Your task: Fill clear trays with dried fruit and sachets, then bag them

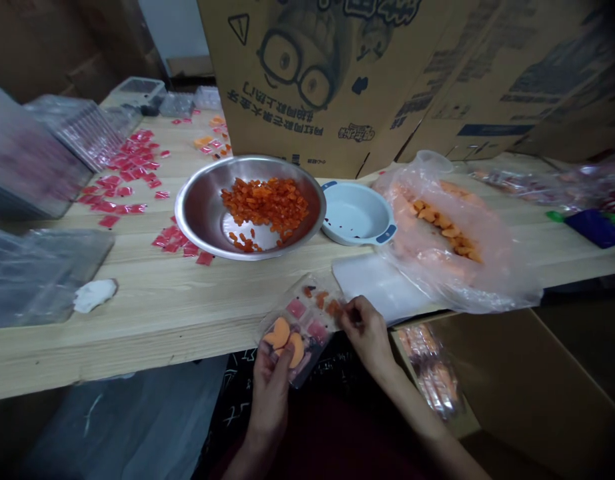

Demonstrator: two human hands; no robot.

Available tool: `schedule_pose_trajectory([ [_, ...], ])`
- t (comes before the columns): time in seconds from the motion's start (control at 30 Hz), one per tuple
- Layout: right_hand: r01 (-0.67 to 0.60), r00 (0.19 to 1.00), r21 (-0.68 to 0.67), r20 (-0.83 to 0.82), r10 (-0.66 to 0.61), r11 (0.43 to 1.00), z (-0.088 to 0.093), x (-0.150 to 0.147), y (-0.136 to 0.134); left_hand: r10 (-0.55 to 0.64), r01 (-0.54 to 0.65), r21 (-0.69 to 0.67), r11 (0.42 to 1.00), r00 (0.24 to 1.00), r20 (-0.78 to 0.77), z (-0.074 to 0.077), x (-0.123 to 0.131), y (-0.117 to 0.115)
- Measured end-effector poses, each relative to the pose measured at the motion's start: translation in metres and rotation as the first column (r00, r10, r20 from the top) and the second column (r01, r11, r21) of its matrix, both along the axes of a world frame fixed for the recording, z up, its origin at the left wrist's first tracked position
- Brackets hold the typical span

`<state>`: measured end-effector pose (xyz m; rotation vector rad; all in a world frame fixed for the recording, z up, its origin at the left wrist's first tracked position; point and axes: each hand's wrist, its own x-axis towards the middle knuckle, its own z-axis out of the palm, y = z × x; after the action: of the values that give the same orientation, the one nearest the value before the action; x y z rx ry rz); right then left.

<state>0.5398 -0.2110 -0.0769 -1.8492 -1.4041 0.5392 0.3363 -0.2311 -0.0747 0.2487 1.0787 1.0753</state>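
Observation:
My left hand (273,381) grips the lower left end of a clear plastic compartment tray (307,327), its thumb over the orange slices. The tray tilts over the table's front edge. Inside it are round orange slices (296,348), pink-red square packets (316,329) and small orange pieces (321,299). My right hand (366,331) is closed in a pinch at the tray's right corner, beside the orange pieces; whatever is between its fingertips is hidden. Beyond the tray stands a steel bowl (202,227) with a heap of small orange pieces (267,203).
Right of the bowl are a light-blue basin (355,210) and a plastic bag (492,280) of orange slices. Red packets (132,167) and stacked clear trays (32,273) lie left. Cardboard boxes (337,80) stand behind. An open carton (517,373) with packed goods sits below right.

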Motion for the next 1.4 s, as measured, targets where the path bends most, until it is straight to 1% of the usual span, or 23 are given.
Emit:
schedule_pose_trajectory([
  [0.1,-0.022,0.999,-0.012,0.028,0.023,1.0,0.003,0.001,0.008,0.053,-0.054,0.016,0.998,0.998,0.021,0.003,0.01,0.001],
  [0.17,-0.029,1.0,-0.004,-0.001,0.029,1.0,0.007,-0.001,0.01,0.046,-0.047,0.011,0.999,0.998,0.03,0.001,0.015,-0.001],
  [0.27,-0.014,1.0,-0.018,-0.02,0.014,1.0,0.012,-0.003,0.011,-0.024,0.024,0.012,1.0,1.0,0.009,-0.003,0.019,-0.008],
  [0.37,0.015,0.997,-0.021,0.082,-0.013,1.0,0.01,-0.001,0.017,-0.093,0.094,0.029,0.995,0.995,-0.031,-0.008,0.017,-0.015],
  [0.47,0.013,0.987,0.007,0.161,-0.014,1.0,0.004,0.004,0.032,-0.132,0.134,0.029,0.991,0.989,-0.06,-0.012,0.015,-0.014],
  [0.57,-0.023,0.989,0.021,0.147,0.02,1.0,0.0,0.01,0.047,-0.198,0.201,0.023,0.979,0.976,-0.092,-0.011,0.01,-0.008],
  [0.67,-0.061,0.993,0.038,0.102,0.057,0.997,0.004,0.011,0.053,-0.283,0.293,0.069,0.954,0.951,-0.129,-0.004,0.003,0.0],
  [0.77,-0.121,0.992,0.053,0.05,0.119,0.991,0.012,0.004,0.045,-0.324,0.349,0.136,0.927,0.929,-0.181,0.005,-0.003,0.009],
  [0.87,-0.237,0.971,0.094,-0.002,0.238,0.967,0.017,-0.012,0.028,-0.325,0.346,0.124,0.93,0.932,-0.163,0.01,-0.001,0.015],
  [0.93,-0.317,0.947,0.14,-0.008,0.321,0.938,0.015,-0.027,0.014,-0.312,0.321,0.088,0.943,0.945,-0.096,0.009,0.007,0.016],
  [1.0,-0.37,0.928,0.16,0.012,0.373,0.915,0.012,-0.041,-0.001,-0.278,0.28,0.082,0.956,0.96,-0.039,0.005,0.017,0.014],
  [1.07,-0.389,0.921,0.151,0.023,0.39,0.909,0.011,-0.052,-0.011,-0.235,0.237,0.108,0.966,0.972,-0.025,0.002,0.025,0.01],
  [1.13,-0.368,0.928,0.126,-0.011,0.373,0.921,0.016,-0.056,-0.016,-0.241,0.243,0.124,0.962,0.97,-0.036,0.001,0.024,0.005],
  [1.2,-0.348,0.932,0.102,-0.066,0.356,0.932,0.025,-0.055,-0.017,-0.331,0.338,0.121,0.933,0.94,-0.075,0.003,0.013,0.0],
  [1.27,-0.343,0.929,0.075,-0.123,0.35,0.936,0.037,-0.054,-0.016,-0.426,0.45,0.099,0.888,0.884,-0.194,0.007,-0.004,-0.001],
  [1.3,-0.346,0.922,0.064,-0.158,0.352,0.936,0.043,-0.055,-0.015,-0.439,0.48,0.089,0.873,0.851,-0.289,0.01,-0.014,-0.001],
  [1.37,-0.381,0.886,0.041,-0.27,0.377,0.924,0.054,-0.061,-0.016,-0.411,0.507,0.095,0.857,0.783,-0.466,0.015,-0.029,0.002],
  [1.4,-0.413,0.851,0.036,-0.34,0.4,0.91,0.059,-0.065,-0.018,-0.395,0.513,0.116,0.851,0.769,-0.502,0.017,-0.033,0.004],
])
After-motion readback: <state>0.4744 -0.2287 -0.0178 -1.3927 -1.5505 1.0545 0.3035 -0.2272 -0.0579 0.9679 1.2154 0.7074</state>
